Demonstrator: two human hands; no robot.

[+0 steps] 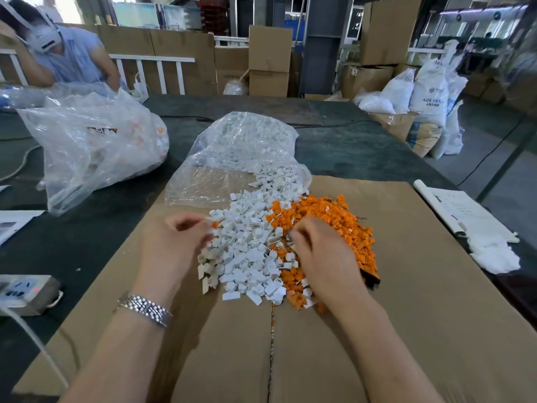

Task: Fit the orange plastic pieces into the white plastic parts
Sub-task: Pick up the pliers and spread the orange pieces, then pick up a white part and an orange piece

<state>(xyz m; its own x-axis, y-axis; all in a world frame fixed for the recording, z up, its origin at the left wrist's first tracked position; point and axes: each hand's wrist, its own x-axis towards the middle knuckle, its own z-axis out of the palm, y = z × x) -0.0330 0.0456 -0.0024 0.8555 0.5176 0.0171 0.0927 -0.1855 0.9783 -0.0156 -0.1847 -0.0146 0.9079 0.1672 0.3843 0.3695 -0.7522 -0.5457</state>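
Cardboard boxes and white sacks (429,91) filled the workshop behind a dark desk (348,152), on which a flattened cardboard sheet (406,286) lay as the work surface. At the middle of the sheet sat a heap of white plastic parts (247,251), spilling from an open clear bag (232,158), and touching its right side was a heap of orange plastic pieces (343,222); the two heaps mixed where they met.

The left hand (171,242), with a metal watch (143,308) on its wrist, rested at the left edge of the white heap, its fingers (200,225) curled and narrow around something small, with a bit of orange and white showing at the tips; motion blur hid exactly what it held. The right hand (322,257) lay palm down on the seam between the heaps, fingers curled into the parts; whether they pinched one I could not tell.

A second, fuller clear bag (96,146) stood on the desk at the left, with another person (58,50) leaning behind it. A power strip (26,289) sat near the left edge, and papers (467,213) lay beside the sheet on the right.
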